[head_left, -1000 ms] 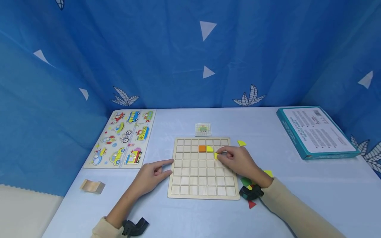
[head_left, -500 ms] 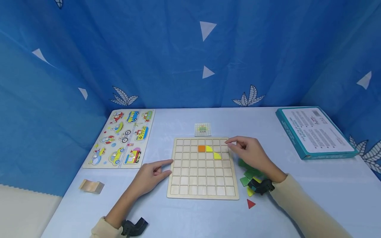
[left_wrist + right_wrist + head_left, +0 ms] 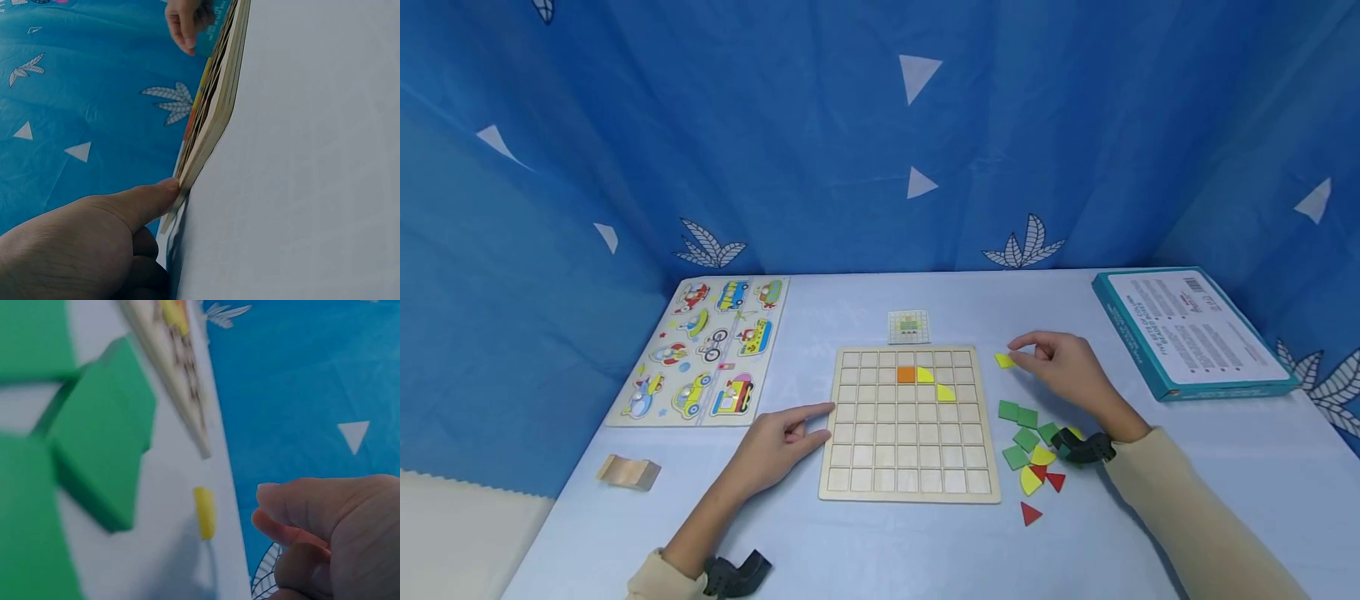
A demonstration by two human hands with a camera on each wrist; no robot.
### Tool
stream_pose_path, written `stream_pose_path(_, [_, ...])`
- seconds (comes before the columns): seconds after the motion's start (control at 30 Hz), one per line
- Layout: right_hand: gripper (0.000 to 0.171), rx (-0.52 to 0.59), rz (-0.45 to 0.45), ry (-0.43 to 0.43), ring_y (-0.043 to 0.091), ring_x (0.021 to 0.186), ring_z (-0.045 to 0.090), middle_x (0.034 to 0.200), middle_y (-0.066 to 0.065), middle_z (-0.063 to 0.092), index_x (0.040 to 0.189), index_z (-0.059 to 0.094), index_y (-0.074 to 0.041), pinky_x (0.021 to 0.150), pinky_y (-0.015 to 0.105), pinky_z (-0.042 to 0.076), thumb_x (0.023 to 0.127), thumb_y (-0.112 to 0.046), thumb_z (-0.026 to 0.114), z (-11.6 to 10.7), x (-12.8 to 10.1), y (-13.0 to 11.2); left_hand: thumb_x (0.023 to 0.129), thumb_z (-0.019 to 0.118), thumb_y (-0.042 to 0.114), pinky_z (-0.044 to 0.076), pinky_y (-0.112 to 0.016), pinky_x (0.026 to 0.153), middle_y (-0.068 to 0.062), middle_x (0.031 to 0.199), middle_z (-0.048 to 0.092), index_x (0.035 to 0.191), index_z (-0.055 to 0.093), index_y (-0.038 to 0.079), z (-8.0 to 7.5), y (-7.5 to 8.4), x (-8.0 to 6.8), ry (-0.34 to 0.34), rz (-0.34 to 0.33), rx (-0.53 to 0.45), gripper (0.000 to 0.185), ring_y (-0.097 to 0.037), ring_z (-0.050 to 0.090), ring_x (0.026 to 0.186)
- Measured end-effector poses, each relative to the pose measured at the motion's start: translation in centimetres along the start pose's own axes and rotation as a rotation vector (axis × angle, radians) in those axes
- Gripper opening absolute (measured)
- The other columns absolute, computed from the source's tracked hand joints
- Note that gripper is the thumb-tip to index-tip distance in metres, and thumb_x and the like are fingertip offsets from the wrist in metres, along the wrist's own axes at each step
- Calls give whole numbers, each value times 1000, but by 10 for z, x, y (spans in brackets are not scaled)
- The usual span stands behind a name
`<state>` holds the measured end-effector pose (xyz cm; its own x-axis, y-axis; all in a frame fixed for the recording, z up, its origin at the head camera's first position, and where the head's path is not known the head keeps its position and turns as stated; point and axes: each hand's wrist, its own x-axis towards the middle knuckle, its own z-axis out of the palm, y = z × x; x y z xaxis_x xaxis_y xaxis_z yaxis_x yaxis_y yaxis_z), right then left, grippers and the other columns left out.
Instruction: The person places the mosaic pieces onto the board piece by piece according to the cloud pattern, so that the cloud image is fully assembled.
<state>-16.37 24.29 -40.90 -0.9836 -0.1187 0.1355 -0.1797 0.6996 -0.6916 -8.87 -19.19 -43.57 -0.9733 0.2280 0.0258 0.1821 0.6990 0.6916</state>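
Head view: right hand (image 3: 1067, 367) is by a yellow piece (image 3: 1004, 361) on the worktop (image 3: 1187, 467), fingers loose. Left hand (image 3: 778, 446) touches the wood board (image 3: 910, 492), fingers flat.
L wrist: fingertip on board edge (image 3: 209, 134).
R wrist: yellow piece (image 3: 204, 512) just beside fingers, not held

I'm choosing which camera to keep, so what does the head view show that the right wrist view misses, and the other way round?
Only the head view shows the left hand resting at the grid board's left edge, the orange square in the board, the vehicle puzzle and the teal box. Only the right wrist view shows, close up, a gap between the right hand and the yellow piece. Both show that hand, that piece, green squares and the board.
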Motion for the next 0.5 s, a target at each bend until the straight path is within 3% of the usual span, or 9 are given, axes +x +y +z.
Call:
stream_pose_path(0.23, [28,-141,5,-48,21,54,44,58,2,44,114,75,-9,49,29,31,93,-28,77,7,2,8,93,78,32,32,-24,52,13,55,38,129,72,28,-1,1,1,-5,6,-4,37,-4,31,50])
stream_pose_path(0.5, [36,-199,-24,-93,20,55,45,60,1,45,121,73,-10,50,29,32,92,-31,79,12,2,9,92,78,32,31,-24,53,13,54,37,129,72,28,-1,1,1,-9,-4,-2,37,-4,30,51])
